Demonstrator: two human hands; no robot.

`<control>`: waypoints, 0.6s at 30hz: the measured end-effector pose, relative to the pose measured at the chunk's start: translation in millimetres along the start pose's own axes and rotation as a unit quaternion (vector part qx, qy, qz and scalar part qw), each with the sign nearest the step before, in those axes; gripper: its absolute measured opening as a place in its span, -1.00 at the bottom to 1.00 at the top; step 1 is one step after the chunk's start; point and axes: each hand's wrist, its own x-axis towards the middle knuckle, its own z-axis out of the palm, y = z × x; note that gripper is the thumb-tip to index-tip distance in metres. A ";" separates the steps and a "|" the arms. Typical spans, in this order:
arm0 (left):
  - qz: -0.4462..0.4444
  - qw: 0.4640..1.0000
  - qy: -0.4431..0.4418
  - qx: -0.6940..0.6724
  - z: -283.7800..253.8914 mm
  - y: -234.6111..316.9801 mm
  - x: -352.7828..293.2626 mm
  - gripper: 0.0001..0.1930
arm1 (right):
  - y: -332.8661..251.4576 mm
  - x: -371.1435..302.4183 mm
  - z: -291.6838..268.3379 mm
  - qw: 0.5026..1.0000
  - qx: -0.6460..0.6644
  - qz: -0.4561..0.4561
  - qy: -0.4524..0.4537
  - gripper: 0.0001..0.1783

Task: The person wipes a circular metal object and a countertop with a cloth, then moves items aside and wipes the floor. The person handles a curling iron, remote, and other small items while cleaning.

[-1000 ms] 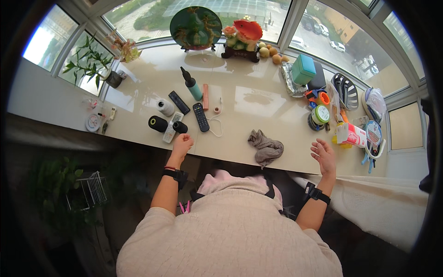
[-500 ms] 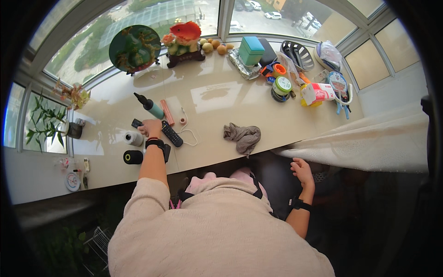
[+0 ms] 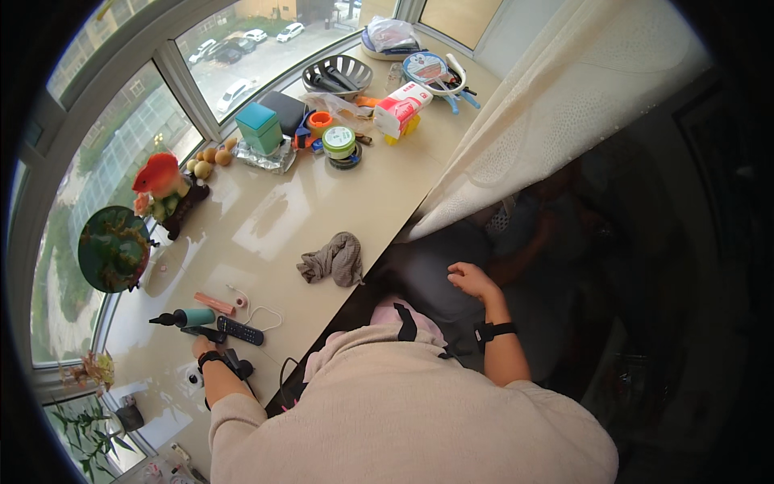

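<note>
"Where is the left hand?"

"Take the grey-brown cloth (image 3: pixel 334 260) as the landmark. The left hand (image 3: pixel 203 347) is well off to the left of it and lower, at a dark remote (image 3: pixel 197 331)."

"Is it gripping that remote?"

"I cannot tell. The hand is at the remote's near side, but the fingers are too small and hidden to show whether they close on it."

"And what lies around there?"

"Also lower left of the cloth, but closer to it, is a black remote with buttons (image 3: pixel 240 331). A teal bottle (image 3: pixel 194 317) with a black nozzle lies farther left of the cloth than that. A salmon-coloured stick-like box (image 3: pixel 215 303) is left of the cloth and slightly lower, and a white cord (image 3: pixel 267 310) loops between that box and the cloth."

"The right hand?"

"The right hand (image 3: pixel 474 281) is to the right of the cloth and a little lower, past the edge of the table (image 3: pixel 363 185). It hangs free and relaxed, its fingers loosely bent."

"Anything above the cloth?"

"A green-lidded tub (image 3: pixel 339 139) is well above it; a teal box (image 3: pixel 258 129) is above and to its left."
</note>
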 end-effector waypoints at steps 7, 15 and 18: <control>-0.262 0.622 -0.066 -0.735 -9.3 29.0 -17.6 -0.48 | -30.2 31.6 17.3 0.992 -0.111 -0.043 -0.038 -0.54; -0.209 0.730 0.055 -0.648 -13.5 49.0 -10.3 -0.74 | -41.5 22.8 3.6 0.982 -0.174 -0.061 -0.037 -0.55; -0.173 0.752 0.051 -0.634 -18.2 48.0 -21.4 -0.80 | -28.5 26.0 0.1 0.983 -0.170 -0.040 -0.064 -0.55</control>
